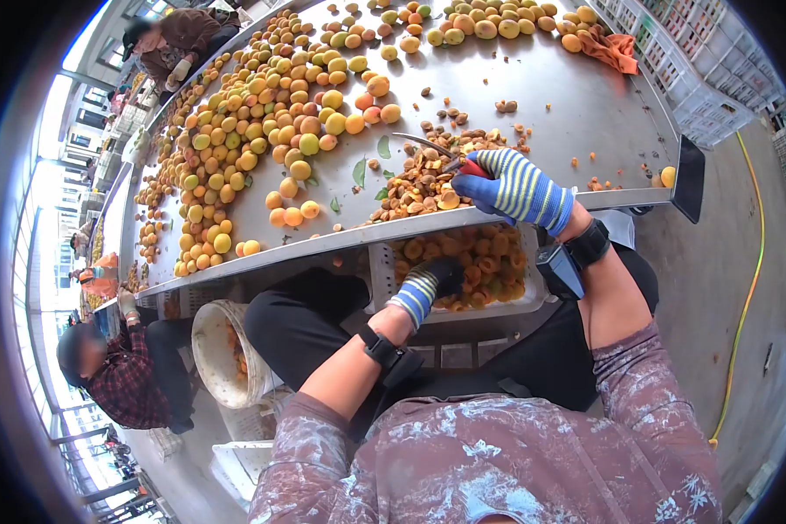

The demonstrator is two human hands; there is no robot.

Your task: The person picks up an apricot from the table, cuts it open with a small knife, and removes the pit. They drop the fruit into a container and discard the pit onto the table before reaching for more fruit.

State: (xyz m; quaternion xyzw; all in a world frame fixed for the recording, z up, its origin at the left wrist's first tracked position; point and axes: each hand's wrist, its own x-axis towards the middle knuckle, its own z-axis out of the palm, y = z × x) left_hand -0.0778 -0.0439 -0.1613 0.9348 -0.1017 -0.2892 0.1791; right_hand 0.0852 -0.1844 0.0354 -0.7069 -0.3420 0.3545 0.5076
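My right hand point(520, 189), in a blue and yellow striped glove, is closed around the red handle of a knife point(425, 142). Its thin curved blade points left over a heap of apricot pits point(410, 185) at the table's near edge. Below that edge, my left hand point(430, 286), gloved with dark fingertips, reaches down into a white crate point(382, 272) of halved apricots point(489, 262). The left fingers look like one dark shape against the fruit, so their pose and anything in them cannot be made out.
Whole apricots point(236, 131) spread across the metal table point(498, 83). An orange cloth point(610, 50) lies at its far right corner. A white bucket point(227, 349) stands left of my knees. Stacked crates point(707, 70) rise at right. Co-workers point(122, 375) sit along the left side.
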